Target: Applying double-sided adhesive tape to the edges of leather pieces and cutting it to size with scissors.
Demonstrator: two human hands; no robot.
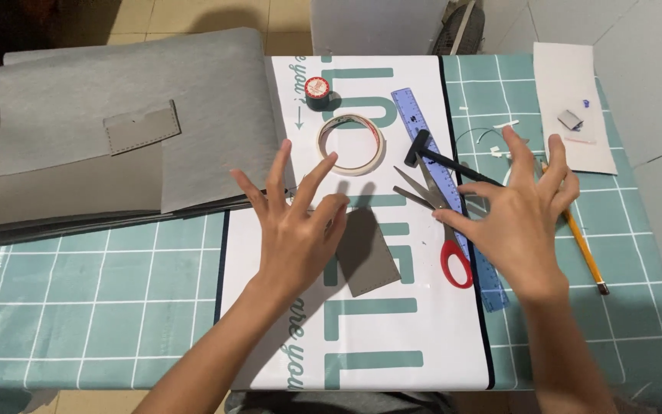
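Teal checked tablecloth (101, 291) under a white printed sheet (415, 337). Left hand (296, 226) spread wide, holding nothing, fingertips just over the small grey leather piece (365, 253). Right hand (522, 215) open too, empty, above the red-handled scissors (442, 222) and blue ruler (442, 184). Tape roll (351, 143) nearby. Best to press the piece flat, keep fingers clear of blades.

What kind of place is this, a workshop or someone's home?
Probably a home craft table: stacked grey sheets, scissors, a tape roll and a blue ruler lie on a checked tablecloth over a tiled floor.
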